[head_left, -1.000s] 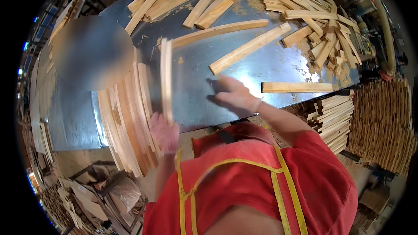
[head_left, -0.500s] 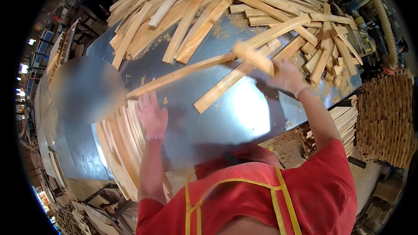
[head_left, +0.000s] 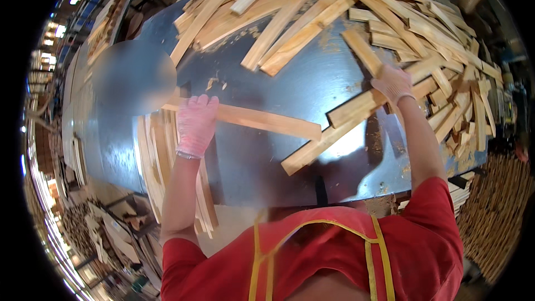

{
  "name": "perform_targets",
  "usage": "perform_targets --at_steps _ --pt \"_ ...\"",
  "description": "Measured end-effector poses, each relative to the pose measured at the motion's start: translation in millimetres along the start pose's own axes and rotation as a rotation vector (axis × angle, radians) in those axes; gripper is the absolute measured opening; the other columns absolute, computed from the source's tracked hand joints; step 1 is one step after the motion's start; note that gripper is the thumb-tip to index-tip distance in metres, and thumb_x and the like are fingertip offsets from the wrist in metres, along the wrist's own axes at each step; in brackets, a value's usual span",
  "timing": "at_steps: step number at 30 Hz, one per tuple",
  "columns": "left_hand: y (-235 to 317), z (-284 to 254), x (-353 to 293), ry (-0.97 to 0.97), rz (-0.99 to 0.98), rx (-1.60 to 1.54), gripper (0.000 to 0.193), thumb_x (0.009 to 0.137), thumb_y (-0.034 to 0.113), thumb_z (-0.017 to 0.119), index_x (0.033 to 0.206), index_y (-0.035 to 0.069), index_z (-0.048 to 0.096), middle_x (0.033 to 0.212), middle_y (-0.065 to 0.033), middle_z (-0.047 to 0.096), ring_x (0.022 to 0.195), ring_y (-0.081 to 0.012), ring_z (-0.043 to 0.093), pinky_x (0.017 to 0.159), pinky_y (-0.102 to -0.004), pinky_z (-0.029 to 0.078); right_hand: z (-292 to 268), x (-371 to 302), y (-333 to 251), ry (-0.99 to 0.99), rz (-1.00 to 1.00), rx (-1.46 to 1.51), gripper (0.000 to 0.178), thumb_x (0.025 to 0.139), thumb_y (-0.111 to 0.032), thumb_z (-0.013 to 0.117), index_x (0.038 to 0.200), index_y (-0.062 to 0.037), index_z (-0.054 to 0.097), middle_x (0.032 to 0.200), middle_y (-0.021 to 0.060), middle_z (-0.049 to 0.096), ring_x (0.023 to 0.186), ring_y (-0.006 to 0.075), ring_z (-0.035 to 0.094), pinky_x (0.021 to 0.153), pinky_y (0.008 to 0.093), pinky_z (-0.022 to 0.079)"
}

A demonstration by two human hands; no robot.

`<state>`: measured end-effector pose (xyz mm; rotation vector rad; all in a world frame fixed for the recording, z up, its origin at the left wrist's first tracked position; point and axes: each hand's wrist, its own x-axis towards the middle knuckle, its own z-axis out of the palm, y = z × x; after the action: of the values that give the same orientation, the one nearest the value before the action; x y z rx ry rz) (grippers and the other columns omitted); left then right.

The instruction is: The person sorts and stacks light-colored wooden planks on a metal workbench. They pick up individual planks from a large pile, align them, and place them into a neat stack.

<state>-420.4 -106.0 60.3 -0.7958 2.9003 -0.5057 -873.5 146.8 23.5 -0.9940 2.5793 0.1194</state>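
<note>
- Swung toward the body since the earlier frame, one board [head_left: 267,122] stretched rightward from the left hand [head_left: 198,122], fingers curled over it.
- Right hand [head_left: 393,82], well apart, gripped another stick [head_left: 361,50].
- Step seemed to be shifting boards; next move probably called for steady grips.

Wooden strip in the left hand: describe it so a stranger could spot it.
At the metal table, find the gloved left hand. The wooden strip it holds extends rightward, crosswise to the row of strips beside it.
</note>
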Motion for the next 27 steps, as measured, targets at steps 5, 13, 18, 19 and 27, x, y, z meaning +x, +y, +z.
perform_targets --at_steps 5,13,18,19,27 --pt "13 -53 -83 -0.074 -0.124 -0.029 0.033 0.087 0.019 0.07 0.12 0.016 0.066 0.104 -0.0042 0.065 0.1 -0.028 0.067 0.086 -0.0471 0.052 2 -29 -28 0.025 0.08 0.178 0.068 0.084 -0.044 0.077 0.137 -0.0043 0.06 0.121 0.0247 0.075 0.12 0.0373 0.071 0.101 0.0471 0.053" --pt "74 17 -222 -0.433 -0.571 -0.51 0.056 0.092 0.028 0.064 0.143 0.007 0.057 0.142 -0.0133 0.06 0.13 -0.0346 0.058 0.108 -0.0506 0.045 152 -113 -201 -0.436 -0.176 1.383 0.064 0.092 -0.046 0.07 0.137 -0.0011 0.058 0.11 0.0175 0.073 0.095 0.03 0.07 0.089 0.0427 0.055" --pt "63 90 -258 -0.097 -0.658 -0.324 0.066 0.088 0.025 0.069 0.149 0.005 0.054 0.157 -0.0168 0.049 0.144 -0.0377 0.047 0.122 -0.0501 0.034 199 -177 -334 -0.434 -0.577 0.619 0.057 0.096 -0.05 0.056 0.115 0.0007 0.072 0.116 0.029 0.072 0.111 0.0444 0.069 0.098 0.0495 0.053" --pt "57 99 -268 -0.057 -0.659 -0.411 0.069 0.087 0.025 0.07 0.15 0.005 0.052 0.158 -0.016 0.048 0.146 -0.0376 0.045 0.123 -0.0508 0.033 205 -187 -358 -0.446 -0.683 0.52 0.058 0.096 -0.051 0.053 0.11 0.0011 0.075 0.117 0.0313 0.072 0.114 0.0473 0.068 0.1 0.0508 0.052" --pt "54 78 -290 -0.224 -0.514 -0.379 0.088 0.081 0.028 0.079 0.158 0.008 0.042 0.161 -0.0145 0.043 0.152 -0.0375 0.035 0.125 -0.0545 0.03 109 -208 -313 -0.464 -0.954 0.38 0.053 0.091 -0.036 0.062 0.135 -0.0068 0.061 0.124 0.0253 0.07 0.118 0.0465 0.066 0.097 0.0519 0.052"
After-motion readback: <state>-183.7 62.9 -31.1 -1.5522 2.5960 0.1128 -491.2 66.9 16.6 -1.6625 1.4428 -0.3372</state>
